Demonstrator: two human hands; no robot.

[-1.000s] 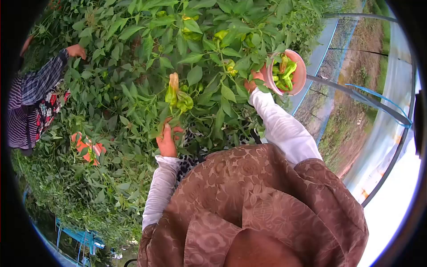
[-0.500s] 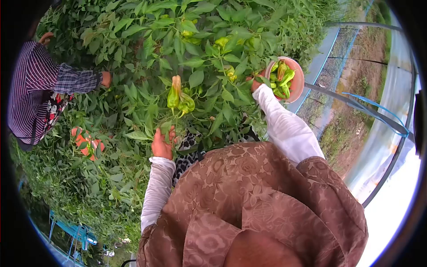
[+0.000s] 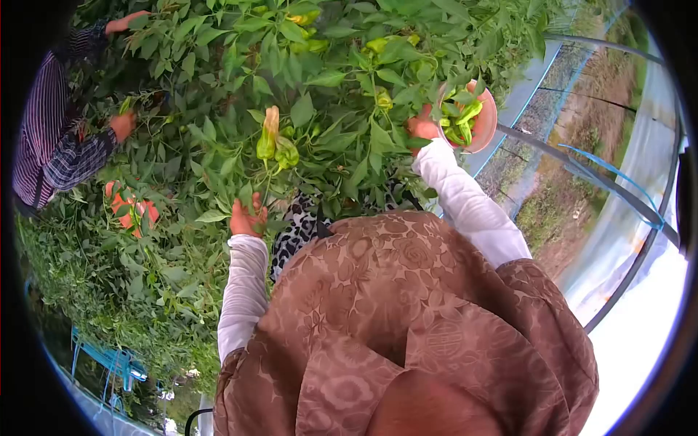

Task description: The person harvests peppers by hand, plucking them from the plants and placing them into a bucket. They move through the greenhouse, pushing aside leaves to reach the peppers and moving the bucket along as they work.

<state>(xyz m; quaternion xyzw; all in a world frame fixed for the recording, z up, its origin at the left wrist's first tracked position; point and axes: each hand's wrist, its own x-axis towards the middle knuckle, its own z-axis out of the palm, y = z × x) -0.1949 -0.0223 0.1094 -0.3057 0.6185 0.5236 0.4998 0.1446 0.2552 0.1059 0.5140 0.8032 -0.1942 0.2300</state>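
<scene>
My left hand is among the pepper leaves low in the middle, fingers raised and apart, with nothing visible in it. Just above it hang large yellow-green peppers, one of them with a pale brownish top. My right hand is at the near-left rim of a pink bucket and appears to grip it; leaves partly cover the fingers. Several green peppers and some leaves lie in the bucket.
Dense pepper plants fill the front. At left, a co-worker in a striped top reaches into the plants with a hand. An orange-red container sits among leaves. Metal poles and plastic sheeting stand at right.
The view has shifted slightly. My left hand has come away from a leaf near its fingers. The bucket and my right hand moved slightly right relative to the plants. The co-worker's arms changed position.
</scene>
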